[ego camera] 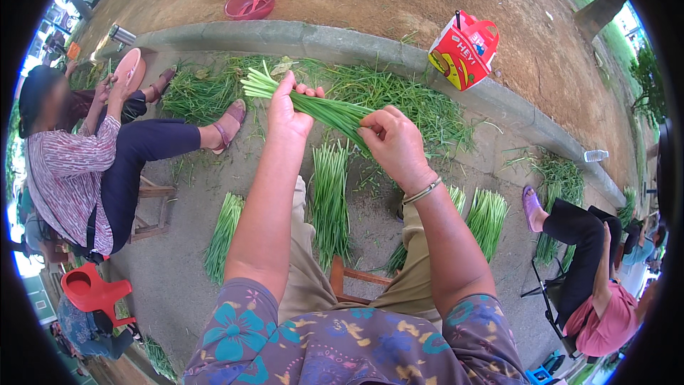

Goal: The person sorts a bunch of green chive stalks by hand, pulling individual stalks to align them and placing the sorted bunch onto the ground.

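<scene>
A bunch of green Chinese chives (331, 111) lies across my left hand (291, 109), its pale cut ends sticking out past the thumb at the upper left. The left fingers are curled under and around the stalks. At the leafy end, my right hand (393, 141) pinches some blades between thumb and bent fingers. Below the hands, a larger bundle of chives (330, 203) rests on the pavement between my knees. One more bundle (224, 238) lies left of my left forearm, and another (487, 222) is right of my right arm.
Loose chive trimmings (401, 104) are heaped along a concrete kerb (342, 43). Beyond it are a pink basin (251, 2) and a red bag (464, 51); a plastic bottle (596, 156) lies by the kerb. Seated people (75, 160) are left and right. A red stool (93, 286) stands lower left.
</scene>
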`<state>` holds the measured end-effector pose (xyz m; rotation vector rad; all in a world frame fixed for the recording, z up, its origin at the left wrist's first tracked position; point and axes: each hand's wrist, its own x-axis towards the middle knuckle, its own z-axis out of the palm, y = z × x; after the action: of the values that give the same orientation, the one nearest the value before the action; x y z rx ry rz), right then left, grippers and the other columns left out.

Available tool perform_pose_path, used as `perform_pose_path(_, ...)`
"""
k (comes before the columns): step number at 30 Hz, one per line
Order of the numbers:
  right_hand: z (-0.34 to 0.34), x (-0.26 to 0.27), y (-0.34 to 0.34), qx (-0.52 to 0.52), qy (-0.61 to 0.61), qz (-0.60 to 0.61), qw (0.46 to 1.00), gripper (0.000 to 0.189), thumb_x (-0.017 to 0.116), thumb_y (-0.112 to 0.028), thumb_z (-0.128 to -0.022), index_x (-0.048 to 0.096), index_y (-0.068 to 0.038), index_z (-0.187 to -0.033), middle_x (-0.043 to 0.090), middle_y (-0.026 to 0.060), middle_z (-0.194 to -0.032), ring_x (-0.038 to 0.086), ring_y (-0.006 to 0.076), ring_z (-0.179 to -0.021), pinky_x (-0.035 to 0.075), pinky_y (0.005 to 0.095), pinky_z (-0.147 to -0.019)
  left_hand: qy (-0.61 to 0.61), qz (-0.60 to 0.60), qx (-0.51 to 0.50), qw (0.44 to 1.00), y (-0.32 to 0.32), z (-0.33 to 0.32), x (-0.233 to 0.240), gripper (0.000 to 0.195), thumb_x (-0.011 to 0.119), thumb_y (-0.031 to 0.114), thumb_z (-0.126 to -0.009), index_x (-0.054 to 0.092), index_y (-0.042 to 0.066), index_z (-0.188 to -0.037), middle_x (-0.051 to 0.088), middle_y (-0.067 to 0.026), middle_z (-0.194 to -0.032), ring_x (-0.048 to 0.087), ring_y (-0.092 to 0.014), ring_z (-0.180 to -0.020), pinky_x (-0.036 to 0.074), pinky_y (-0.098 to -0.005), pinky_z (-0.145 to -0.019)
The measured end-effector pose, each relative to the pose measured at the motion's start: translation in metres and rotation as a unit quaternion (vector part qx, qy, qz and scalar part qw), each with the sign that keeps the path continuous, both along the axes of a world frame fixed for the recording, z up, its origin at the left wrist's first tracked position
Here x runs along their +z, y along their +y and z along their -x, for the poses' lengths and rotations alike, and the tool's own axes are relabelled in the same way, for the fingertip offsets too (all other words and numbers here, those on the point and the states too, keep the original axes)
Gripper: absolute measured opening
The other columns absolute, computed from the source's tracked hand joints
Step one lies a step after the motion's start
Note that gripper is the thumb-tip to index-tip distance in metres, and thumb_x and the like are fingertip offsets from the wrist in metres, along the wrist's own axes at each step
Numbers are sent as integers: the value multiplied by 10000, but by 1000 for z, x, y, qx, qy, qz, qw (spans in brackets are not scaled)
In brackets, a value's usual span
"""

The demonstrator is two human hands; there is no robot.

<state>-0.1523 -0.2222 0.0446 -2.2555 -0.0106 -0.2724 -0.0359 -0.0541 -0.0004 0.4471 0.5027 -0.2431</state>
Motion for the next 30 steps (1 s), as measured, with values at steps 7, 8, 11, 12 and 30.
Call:
perform_pose_path(7,0,-3,0,7,-24,32,999,67,653,-99,-718,607,-56,-742,570,83,-750,595,268,-692,477,368,-617,9,3,-7,1000,-3,3,3,231,618,209,-870,460,103,-738,445,-12,-588,469,-173,-564,487,-414,-724)
perform_pose_path(8,0,-2,1,6,-27,39,999,65,650,-99,-718,604,-58,-739,569,84,-749,593,273,-700,476,373,-621,13,1,-5,1000,-4,3,4,231,619,210,-869,462,104,-737,447,-11,-587,468,-173,-563,487,-413,-722)
perform_pose_path(11,0,-1,1,1,-24,49,998,64,647,-103,-724,606,-62,-750,566,83,-746,591,274,-704,474,375,-626,15,-4,-5,1000,-5,4,4,232,623,214,-866,466,106,-734,451,-10,-587,466,-173,-562,487,-412,-718)
perform_pose_path(12,1,-1,2,2,-26,50,998,63,645,-102,-725,605,-63,-753,566,83,-746,591,273,-702,474,375,-624,10,-6,-8,1000,-6,5,4,233,624,216,-866,465,106,-735,451,-10,-589,466,-173,-563,486,-411,-717)
perform_pose_path(30,0,1,1,16,-90,84,992,52,630,-65,-708,613,-65,-758,537,97,-747,569,286,-728,467,387,-626,-30,-54,-21,998,-13,11,7,215,622,225,-867,467,113,-769,455,-14,-598,469,-184,-570,481,-415,-696)
